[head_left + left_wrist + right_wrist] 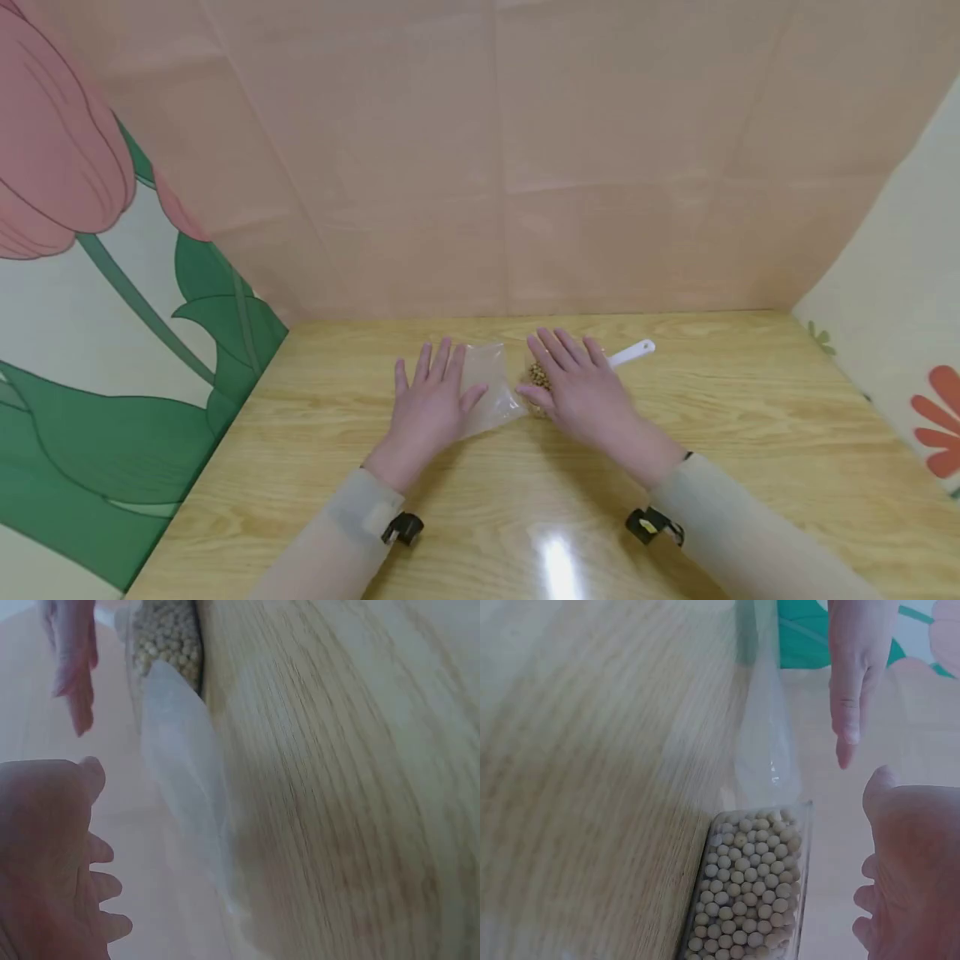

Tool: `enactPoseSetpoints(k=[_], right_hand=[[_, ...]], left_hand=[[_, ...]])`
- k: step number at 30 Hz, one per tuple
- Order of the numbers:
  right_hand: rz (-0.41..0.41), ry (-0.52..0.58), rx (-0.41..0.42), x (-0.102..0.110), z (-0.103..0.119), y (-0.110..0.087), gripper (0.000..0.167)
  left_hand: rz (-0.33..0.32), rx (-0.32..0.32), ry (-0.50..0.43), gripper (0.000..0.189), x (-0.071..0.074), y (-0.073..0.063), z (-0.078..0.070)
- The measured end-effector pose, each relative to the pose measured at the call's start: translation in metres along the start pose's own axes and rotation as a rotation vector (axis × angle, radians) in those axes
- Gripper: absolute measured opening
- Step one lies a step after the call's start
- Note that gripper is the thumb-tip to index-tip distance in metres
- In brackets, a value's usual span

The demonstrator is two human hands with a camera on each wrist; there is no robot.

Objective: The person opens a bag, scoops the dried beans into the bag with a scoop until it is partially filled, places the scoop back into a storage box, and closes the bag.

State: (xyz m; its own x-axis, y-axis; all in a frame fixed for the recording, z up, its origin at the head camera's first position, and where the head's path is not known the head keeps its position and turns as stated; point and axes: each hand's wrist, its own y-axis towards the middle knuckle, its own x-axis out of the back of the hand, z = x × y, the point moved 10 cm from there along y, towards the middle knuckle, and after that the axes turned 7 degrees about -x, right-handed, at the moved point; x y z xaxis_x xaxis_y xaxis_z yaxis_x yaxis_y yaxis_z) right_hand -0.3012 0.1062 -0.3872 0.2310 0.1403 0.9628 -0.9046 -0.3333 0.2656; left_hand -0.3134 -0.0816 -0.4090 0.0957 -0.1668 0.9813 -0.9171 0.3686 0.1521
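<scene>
My left hand (430, 410) hovers with fingers spread over the left part of a clear plastic bag (491, 390) lying on the table. To its right, my right hand (588, 398) is held over a clear rectangular box (805, 832), its fingers straight and the thumb out to the side. Small round pale beans, like soybeans (742, 889), fill the box. A white handle (633, 353), perhaps a spoon's, sticks out past the right fingers; its other end is hidden. Both wrist views show a gap between the hands and the things below, with nothing held.
The wood-grain table (525, 492) runs up to a plain pinkish backdrop (495, 167). Flower-printed panels (150, 333) stand along the left and right sides. The bag's right edge lies close beside the box.
</scene>
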Motion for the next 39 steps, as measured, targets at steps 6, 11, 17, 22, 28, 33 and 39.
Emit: enactPoseSetpoints(k=[6,11,17,22,28,33,39], right_hand=[[0.030,0.018,-0.017,-0.009,-0.001,0.015,0.080],[0.067,0.022,-0.033,-0.021,0.000,0.026,0.079],[0.082,0.028,-0.041,-0.025,0.000,0.034,0.078],[0.096,0.035,-0.046,-0.034,-0.004,0.040,0.079],[0.110,0.080,-0.043,-0.051,-0.012,0.048,0.085],[0.133,0.090,-0.045,-0.058,-0.012,0.052,0.084],[0.177,0.085,-0.057,-0.053,-0.008,0.052,0.087]], left_hand=[[0.035,0.057,-0.067,0.080,-0.011,0.014,0.009],[0.064,0.074,-0.100,0.080,-0.017,0.019,0.011],[0.083,0.081,-0.100,0.081,-0.024,0.021,0.013],[0.092,0.096,-0.107,0.082,-0.029,0.023,0.016],[0.099,0.109,-0.116,0.080,-0.037,0.026,0.020],[0.121,0.127,-0.128,0.080,-0.040,0.026,0.023],[0.127,0.132,-0.173,0.080,-0.041,0.023,0.023]])
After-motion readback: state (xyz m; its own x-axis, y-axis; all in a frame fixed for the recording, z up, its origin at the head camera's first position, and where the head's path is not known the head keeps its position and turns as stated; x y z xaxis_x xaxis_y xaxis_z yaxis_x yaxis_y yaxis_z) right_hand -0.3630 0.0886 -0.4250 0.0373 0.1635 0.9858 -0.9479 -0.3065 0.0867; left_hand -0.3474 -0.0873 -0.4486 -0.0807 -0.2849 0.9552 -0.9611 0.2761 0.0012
